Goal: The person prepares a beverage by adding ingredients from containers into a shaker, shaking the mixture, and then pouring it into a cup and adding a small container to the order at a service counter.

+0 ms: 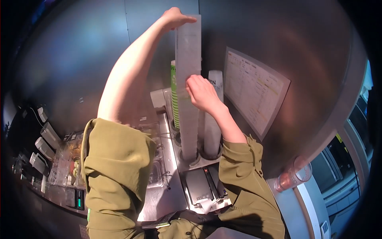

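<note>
A tall column of nested translucent plastic cups stands upright in a round slot of a metal cup holder. At its top, my left hand has the thumb laid across the upper end and grips it. Midway up, my right hand curls its fingers around the column's side. Behind it on the left rises a stack of green cups. To the right, beside my right wrist, leans a stack of pale printed cups.
A framed sheet with writing hangs on the dark wall. Below the cups sits a label printer. Clear tubs of sliced fruit, pitchers and a digital scale are at left. A clear cup is at right.
</note>
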Motion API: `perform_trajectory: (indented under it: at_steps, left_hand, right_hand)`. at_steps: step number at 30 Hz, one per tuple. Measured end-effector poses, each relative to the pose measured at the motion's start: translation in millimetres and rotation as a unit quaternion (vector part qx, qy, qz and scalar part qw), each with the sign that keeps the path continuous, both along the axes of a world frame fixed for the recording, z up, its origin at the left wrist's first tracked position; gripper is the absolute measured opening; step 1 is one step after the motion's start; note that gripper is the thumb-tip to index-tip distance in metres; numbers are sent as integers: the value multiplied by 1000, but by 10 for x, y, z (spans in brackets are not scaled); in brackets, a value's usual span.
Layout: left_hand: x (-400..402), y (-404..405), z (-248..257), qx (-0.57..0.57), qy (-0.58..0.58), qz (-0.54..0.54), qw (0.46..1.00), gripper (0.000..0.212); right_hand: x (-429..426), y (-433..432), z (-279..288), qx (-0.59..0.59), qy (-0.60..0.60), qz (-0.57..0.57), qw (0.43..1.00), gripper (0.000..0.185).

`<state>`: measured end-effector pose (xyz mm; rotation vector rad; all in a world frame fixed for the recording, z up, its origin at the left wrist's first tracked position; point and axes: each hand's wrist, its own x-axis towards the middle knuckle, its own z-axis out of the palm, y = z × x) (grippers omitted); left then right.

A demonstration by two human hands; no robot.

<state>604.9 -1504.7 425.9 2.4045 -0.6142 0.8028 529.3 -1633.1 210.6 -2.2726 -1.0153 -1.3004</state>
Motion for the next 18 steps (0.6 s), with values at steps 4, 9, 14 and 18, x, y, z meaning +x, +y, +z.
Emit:
perform_trajectory:
  at_steps: [4,9,14,18]
  left_hand:
    - [-189,80,162,22,46,-52,997,62]
    - [-896,744,1283,-56,68,3,996,76]
    - [-1158,1328,370,-277,-184,-193,923,62]
    - [-1321,1268,-1227,-536,-104,-199,814,59]
  right_hand:
    - [204,35,53,-28,100,-8,995,7]
    - [125,196,70,-37,176,44,983,9]
    - [-152,328,-13,141,73,96,983,8]
    - [-442,781,261,384,191,351,832,6]
